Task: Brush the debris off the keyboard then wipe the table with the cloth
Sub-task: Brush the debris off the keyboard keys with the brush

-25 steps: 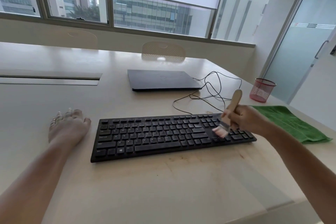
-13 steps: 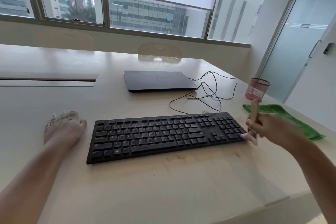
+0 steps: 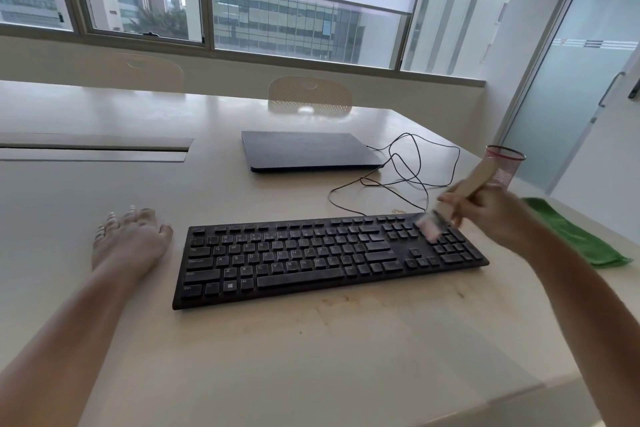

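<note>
Nearest, brownish debris stains [image 3: 341, 303] smear the pale cream bench [image 3: 277, 374] just in front of the black full-size keyboard [image 3: 325, 256]. Left of the keyboard the left hand [image 3: 130, 243] rests flat on the bench, fingers straight. The right hand [image 3: 491, 215] has its grip curled round the wooden-handled brush [image 3: 460, 194], whose blurred pale bristles touch the number-pad keys. Right of it lies the green folded cloth [image 3: 581, 236]. Beyond are a tangled black cable [image 3: 408, 177], a closed dark laptop [image 3: 308, 151] and a red mesh cup [image 3: 505, 166].
</note>
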